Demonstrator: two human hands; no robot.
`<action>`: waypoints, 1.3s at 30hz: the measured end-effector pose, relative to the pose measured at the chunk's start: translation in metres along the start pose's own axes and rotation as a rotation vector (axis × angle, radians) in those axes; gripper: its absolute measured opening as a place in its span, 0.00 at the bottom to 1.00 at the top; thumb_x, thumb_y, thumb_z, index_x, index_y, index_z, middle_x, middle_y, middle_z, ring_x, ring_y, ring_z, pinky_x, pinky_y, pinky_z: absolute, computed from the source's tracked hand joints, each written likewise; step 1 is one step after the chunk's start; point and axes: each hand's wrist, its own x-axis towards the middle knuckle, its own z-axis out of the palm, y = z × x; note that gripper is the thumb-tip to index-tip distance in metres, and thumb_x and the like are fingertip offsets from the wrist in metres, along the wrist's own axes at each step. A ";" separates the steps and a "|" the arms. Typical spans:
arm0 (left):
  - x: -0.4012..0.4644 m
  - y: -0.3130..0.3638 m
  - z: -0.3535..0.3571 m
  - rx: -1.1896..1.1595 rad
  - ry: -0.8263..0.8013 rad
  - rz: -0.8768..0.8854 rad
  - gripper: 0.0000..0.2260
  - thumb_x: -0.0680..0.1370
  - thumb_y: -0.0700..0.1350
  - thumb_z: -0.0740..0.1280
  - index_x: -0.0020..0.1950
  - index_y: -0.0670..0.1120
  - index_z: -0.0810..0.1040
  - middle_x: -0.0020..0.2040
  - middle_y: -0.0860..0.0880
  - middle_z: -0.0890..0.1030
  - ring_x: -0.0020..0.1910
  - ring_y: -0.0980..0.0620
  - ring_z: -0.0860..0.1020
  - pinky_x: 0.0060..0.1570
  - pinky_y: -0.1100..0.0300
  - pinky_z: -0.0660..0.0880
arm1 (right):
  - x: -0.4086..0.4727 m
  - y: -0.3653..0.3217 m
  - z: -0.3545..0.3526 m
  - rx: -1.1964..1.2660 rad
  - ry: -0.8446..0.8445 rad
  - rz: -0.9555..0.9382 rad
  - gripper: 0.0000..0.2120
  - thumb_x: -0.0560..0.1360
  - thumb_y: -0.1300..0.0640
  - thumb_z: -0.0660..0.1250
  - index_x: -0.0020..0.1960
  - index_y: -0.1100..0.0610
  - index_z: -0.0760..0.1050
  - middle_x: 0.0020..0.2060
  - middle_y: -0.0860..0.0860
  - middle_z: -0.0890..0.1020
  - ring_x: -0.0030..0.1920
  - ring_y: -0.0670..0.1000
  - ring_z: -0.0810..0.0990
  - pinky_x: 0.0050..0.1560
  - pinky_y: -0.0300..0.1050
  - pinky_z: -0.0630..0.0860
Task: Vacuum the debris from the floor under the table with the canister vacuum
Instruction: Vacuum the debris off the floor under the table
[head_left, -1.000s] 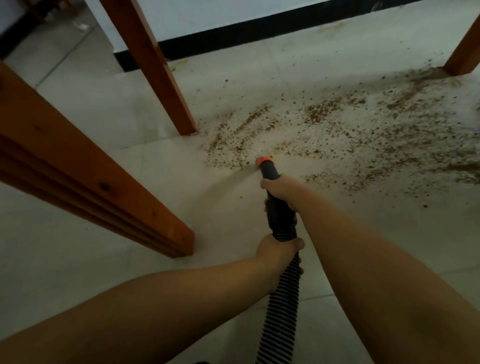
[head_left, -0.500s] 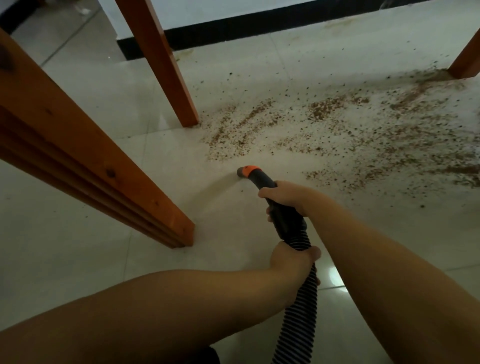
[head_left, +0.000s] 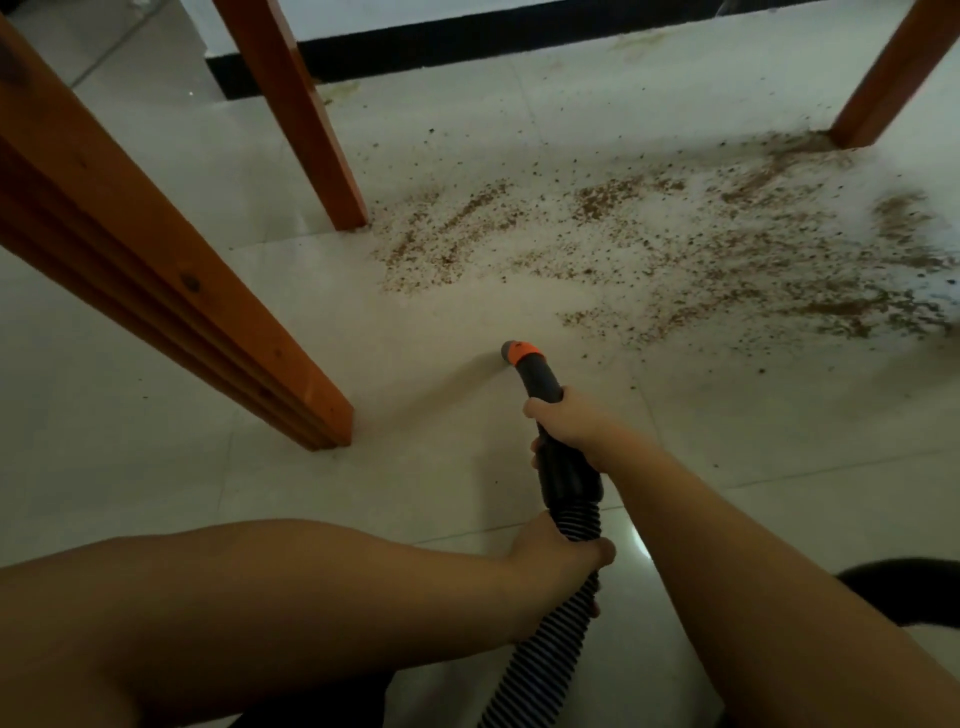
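A: Grip status?

B: Right hand (head_left: 563, 423) is wrapped round the black nozzle tube (head_left: 545, 387); left hand (head_left: 558, 553) clasps the ribbed hose (head_left: 550, 644) nearer the body.

A: Procedure?

B: The orange nozzle tip (head_left: 519, 352) sits on bare tile. Sweep it far and right into the debris (head_left: 675, 234), tip low, overlapping passes, working round the table legs (head_left: 306, 130).

A: Unverified items?

B: Canister not identifiable; a dark shape (head_left: 909, 587) near right is cropped. Debris runs off the right edge.

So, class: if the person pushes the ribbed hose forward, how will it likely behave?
The ribbed hose will probably flex rather than push straight: it already curves below the left hand. The smooth black nozzle tube, in the right hand, looks rigid, so its orange tip should steer predictably.
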 end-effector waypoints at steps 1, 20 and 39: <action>-0.003 -0.001 0.005 0.007 -0.040 -0.007 0.07 0.74 0.40 0.69 0.46 0.44 0.71 0.34 0.45 0.75 0.29 0.49 0.76 0.43 0.47 0.80 | -0.004 0.009 -0.005 0.027 0.045 0.010 0.16 0.77 0.56 0.63 0.61 0.61 0.66 0.45 0.63 0.80 0.40 0.62 0.82 0.46 0.57 0.81; -0.011 0.004 0.038 0.133 -0.164 -0.007 0.06 0.75 0.38 0.67 0.42 0.44 0.70 0.33 0.44 0.74 0.28 0.49 0.74 0.31 0.56 0.77 | -0.035 0.041 -0.050 0.159 0.268 0.122 0.17 0.75 0.52 0.63 0.58 0.61 0.68 0.54 0.64 0.79 0.52 0.63 0.81 0.55 0.61 0.79; 0.004 0.011 0.062 0.278 -0.341 -0.022 0.06 0.75 0.39 0.68 0.44 0.44 0.70 0.34 0.44 0.74 0.26 0.51 0.74 0.27 0.60 0.76 | -0.044 0.083 -0.089 0.293 0.565 0.195 0.24 0.75 0.53 0.63 0.67 0.64 0.65 0.54 0.62 0.75 0.53 0.63 0.77 0.50 0.54 0.76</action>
